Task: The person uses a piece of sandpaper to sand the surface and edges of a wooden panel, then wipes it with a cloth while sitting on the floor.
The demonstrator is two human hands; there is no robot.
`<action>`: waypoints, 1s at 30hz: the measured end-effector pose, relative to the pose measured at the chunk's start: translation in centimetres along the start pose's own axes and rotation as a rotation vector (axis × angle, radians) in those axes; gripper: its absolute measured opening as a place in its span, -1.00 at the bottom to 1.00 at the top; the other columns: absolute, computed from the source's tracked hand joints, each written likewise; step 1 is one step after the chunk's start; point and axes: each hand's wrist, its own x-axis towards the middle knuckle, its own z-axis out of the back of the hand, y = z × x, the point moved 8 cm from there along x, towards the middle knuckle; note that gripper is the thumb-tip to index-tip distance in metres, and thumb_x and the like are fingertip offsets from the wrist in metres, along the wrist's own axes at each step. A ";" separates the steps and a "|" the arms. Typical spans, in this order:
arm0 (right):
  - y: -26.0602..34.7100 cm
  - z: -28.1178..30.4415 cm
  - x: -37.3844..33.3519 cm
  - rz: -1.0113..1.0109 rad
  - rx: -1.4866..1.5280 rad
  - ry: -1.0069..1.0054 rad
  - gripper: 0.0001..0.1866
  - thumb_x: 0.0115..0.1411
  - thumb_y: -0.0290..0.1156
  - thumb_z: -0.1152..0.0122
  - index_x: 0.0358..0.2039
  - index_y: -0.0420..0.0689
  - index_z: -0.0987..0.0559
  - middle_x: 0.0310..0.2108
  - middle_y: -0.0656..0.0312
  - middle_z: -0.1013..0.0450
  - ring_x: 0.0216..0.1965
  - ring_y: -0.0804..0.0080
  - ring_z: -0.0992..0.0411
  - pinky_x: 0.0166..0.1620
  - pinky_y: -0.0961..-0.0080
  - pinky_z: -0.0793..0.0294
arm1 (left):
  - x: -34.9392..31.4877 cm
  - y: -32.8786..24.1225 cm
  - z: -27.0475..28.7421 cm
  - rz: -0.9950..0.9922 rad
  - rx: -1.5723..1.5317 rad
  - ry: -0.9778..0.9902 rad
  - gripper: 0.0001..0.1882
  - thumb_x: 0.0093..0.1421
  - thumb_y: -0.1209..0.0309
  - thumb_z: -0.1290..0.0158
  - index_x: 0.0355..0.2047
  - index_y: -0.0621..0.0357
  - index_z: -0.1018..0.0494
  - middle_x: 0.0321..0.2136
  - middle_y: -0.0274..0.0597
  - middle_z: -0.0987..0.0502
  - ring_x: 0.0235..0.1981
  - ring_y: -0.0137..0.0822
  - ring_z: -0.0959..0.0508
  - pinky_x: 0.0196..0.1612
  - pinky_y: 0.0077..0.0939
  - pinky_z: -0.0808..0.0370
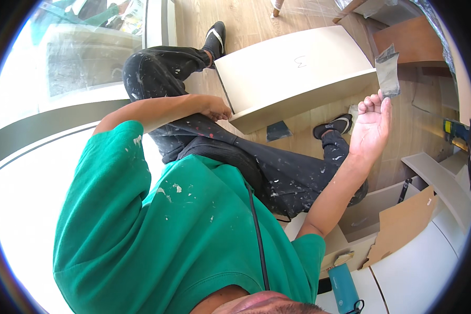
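A pale, box-like drawer (298, 65) lies across the floor between my legs, its broad flat face up with a handwritten mark on it. At its near left corner my left hand (217, 108) is closed, fingertips on the edge; the wrist rests over my thigh. My right hand (370, 125) is raised beyond the drawer's right end, palm toward me and fingers curled. Between thumb and fingers it pinches a creased grey sheet (388, 74) that looks like sandpaper, standing up above the fingertips. A darker sheet (278, 131) of similar size lies on the floor in front of the drawer.
At lower right stand another open drawer (363, 209), a cardboard piece (403, 225) and a pale board (437, 180). A teal cylindrical case (343, 288) lies on a white surface. Brown furniture (411, 42) stands at far right; a glass panel (89, 52) is at left.
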 end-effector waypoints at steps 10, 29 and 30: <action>-1.0 0.6 -0.2 -0.029 -0.030 -0.031 -0.69 0.47 -0.27 -0.07 -0.05 -0.29 -0.55 -0.20 0.16 -0.50 -0.16 0.40 -0.36 -0.08 0.41 -0.31 | -2.8 -11.6 -2.2 -0.284 -0.401 0.261 -0.78 0.37 0.30 -0.03 -0.46 0.00 -0.42 -0.55 -0.52 -0.38 -0.58 -0.60 -0.30 -0.41 -0.67 -0.37; 7.1 4.5 -0.5 0.242 0.121 -0.153 -0.76 0.40 -0.27 -0.04 -0.17 -0.20 -0.51 -0.16 0.10 -0.49 -0.16 0.33 -0.36 -0.10 0.35 -0.33 | -14.2 -63.0 -10.8 -0.973 -0.222 0.520 -0.62 0.31 0.32 0.07 -0.69 -0.07 -0.22 -0.77 -0.48 -0.30 -0.74 -0.53 -0.31 -0.66 -0.52 -0.29; 8.0 4.8 -0.7 0.271 0.136 -0.156 -0.76 0.40 -0.27 -0.04 -0.17 -0.20 -0.51 -0.17 0.11 -0.48 -0.16 0.33 -0.35 -0.10 0.35 -0.32 | -15.5 -64.7 -11.7 -0.967 -0.237 0.502 -0.63 0.30 0.34 0.07 -0.69 -0.07 -0.22 -0.77 -0.47 -0.30 -0.75 -0.53 -0.30 -0.67 -0.52 -0.29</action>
